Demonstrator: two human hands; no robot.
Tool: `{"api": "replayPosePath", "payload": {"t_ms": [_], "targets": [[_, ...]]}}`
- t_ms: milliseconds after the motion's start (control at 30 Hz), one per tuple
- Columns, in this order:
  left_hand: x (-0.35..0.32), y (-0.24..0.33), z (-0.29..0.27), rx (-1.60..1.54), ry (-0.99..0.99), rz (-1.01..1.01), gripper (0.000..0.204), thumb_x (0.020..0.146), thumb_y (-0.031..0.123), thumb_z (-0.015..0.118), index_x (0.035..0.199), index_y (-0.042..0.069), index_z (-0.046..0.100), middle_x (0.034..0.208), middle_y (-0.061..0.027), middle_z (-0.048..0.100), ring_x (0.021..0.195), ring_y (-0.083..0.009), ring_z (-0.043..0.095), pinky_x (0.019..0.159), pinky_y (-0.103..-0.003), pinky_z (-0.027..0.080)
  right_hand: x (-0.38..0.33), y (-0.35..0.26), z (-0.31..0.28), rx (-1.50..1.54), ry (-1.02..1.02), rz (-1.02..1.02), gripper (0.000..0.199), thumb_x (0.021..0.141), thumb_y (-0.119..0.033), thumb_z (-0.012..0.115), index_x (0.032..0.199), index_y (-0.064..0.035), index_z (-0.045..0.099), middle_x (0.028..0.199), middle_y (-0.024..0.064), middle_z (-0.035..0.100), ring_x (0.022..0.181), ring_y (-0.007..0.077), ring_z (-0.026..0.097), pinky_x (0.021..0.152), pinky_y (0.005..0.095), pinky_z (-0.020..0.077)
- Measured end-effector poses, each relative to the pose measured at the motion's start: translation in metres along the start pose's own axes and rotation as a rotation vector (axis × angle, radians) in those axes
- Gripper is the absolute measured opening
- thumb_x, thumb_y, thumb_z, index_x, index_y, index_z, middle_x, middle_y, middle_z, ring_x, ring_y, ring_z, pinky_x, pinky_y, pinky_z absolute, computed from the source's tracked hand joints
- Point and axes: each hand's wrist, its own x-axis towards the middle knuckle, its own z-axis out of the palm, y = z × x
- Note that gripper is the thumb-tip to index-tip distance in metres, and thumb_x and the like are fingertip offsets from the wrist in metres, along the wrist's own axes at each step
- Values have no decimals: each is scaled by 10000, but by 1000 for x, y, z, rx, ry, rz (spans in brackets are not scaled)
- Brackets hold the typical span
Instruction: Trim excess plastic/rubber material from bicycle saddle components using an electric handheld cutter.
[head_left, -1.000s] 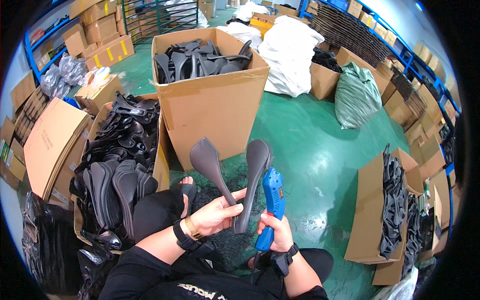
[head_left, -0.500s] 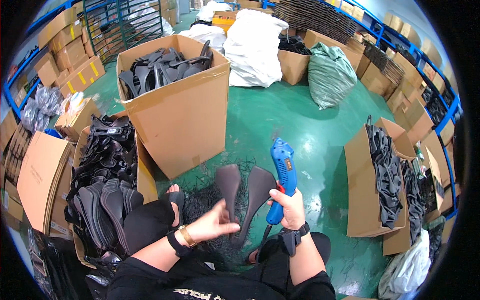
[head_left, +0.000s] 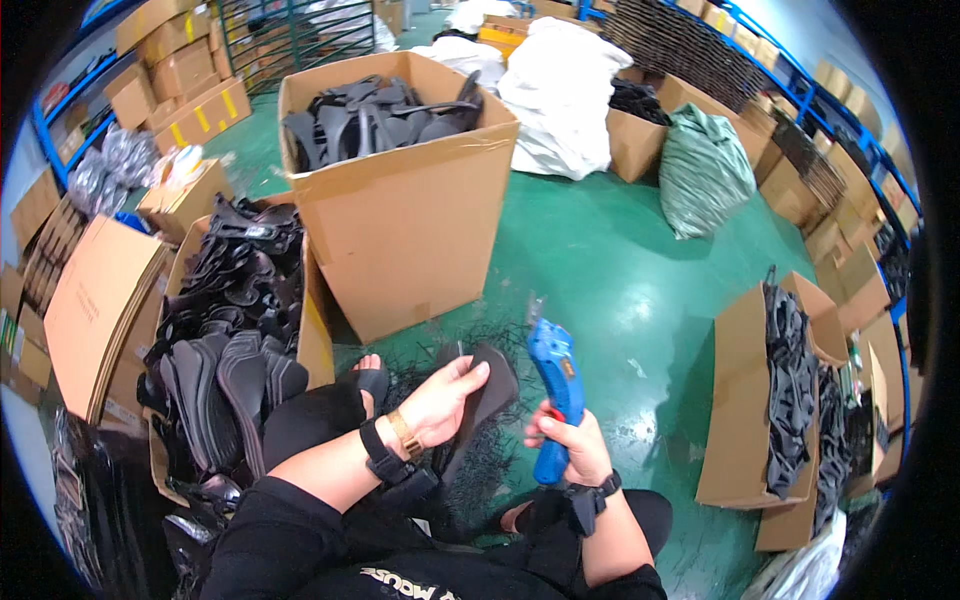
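Before me, my left hand is closed on a flat black saddle-shaped piece, wide at the far end and narrowing toward me. Its thumb lies on top, near the wide end. Part of a second dark piece shows behind the fingers; whether it is held too I cannot tell. My right hand grips blue electric scissors by the handle, with the small metal tip pointing up and away. That tip is a little right of the black piece, apart from it. Black trimmings cover the floor below.
A tall carton filled with black pieces stands ahead left. Closer on the left is a box of stacked black pieces. Another carton with black parts stands right. White sacks and a green sack lie farther back.
My left hand has moved up to grip a piece near its wide end. The pieces, upright and apart before, now tilt and overlap. The scissors have dropped slightly, and the view has shifted.
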Motion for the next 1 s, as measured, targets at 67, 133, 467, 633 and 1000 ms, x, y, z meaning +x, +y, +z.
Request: {"api": "replayPosePath", "payload": {"t_ms": [67, 133, 467, 633, 1000], "targets": [[-1, 16, 1, 50, 137, 80, 355, 949, 219, 565, 1234, 34, 463, 1105, -45, 584, 1009, -132, 564, 906, -292, 458, -5, 1, -14, 3, -26, 16, 322, 787, -129, 716, 1033, -12, 543, 778, 51, 574, 700, 176, 597, 654, 352, 540], [-4, 31, -4, 6, 177, 85, 371, 950, 218, 563, 1250, 29, 455, 1113, -40, 582, 1013, -129, 563, 912, -284, 453, -8, 3, -19, -67, -37, 55, 332, 794, -180, 716, 1015, -9, 537, 732, 46, 545, 659, 165, 558, 603, 339, 513], [-19, 73, 22, 538, 352, 218, 373, 971, 239, 522, 1267, 14, 502, 1134, -18, 594, 999, -69, 543, 896, -237, 441, -24, 18, 5, -150, -65, 356, 221, 791, -90, 702, 918, 0, 546, 684, 68, 542, 597, 174, 558, 548, 304, 486], [-16, 68, 17, 510, 261, 170, 371, 972, 234, 521, 1279, 28, 498, 1123, -9, 591, 996, -64, 541, 896, -233, 441, -24, 18, 4, -113, -99, 374, 194, 787, -74, 691, 891, -5, 543, 681, 69, 536, 587, 173, 546, 541, 302, 475], [-13, 55, 16, 524, 102, 280, 339, 989, 268, 483, 1240, 43, 519, 1049, 2, 608, 962, -72, 542, 856, -241, 445, -17, 27, -10, -93, -280, 246, 193, 796, -106, 675, 883, -32, 519, 664, 16, 447, 631, 149, 487, 547, 293, 433]]}}
